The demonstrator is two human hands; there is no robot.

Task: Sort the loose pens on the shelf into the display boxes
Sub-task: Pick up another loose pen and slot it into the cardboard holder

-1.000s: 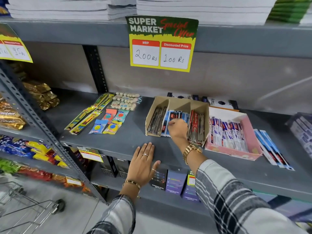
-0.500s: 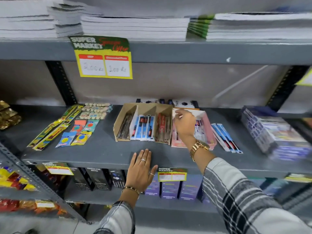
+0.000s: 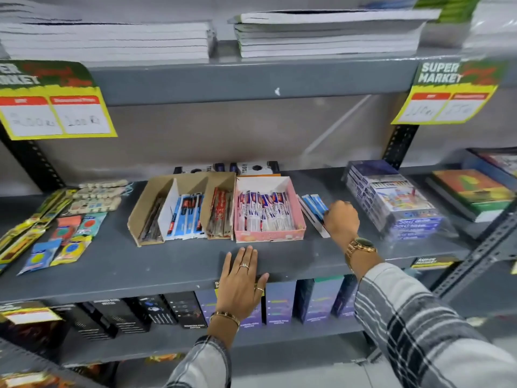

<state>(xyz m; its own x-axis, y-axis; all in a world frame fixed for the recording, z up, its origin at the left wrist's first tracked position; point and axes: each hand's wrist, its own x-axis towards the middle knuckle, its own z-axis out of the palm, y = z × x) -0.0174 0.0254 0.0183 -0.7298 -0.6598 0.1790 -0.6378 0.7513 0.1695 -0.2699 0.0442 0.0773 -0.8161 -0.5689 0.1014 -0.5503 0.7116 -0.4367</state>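
Two hands are out: the left hand (image 3: 241, 278) lies flat, fingers spread, on the shelf (image 3: 167, 264) edge. Right hand (image 3: 342, 219) curls onto the loose blue pens (image 3: 313, 205) beside the pink box (image 3: 270, 236); whether it grips them, I cannot tell.

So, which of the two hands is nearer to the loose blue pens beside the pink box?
Right. The right hand is at the loose blue pens, apparently touching them. The left hand lies flat on the shelf edge, below the pink box.

Right hand (image 3: 342, 219) covers the near ends of the loose pens (image 3: 313, 204) — its grip unreadable; left price card (image 3: 53, 102) cut by the edge, both cards' handwritten figures blurred.
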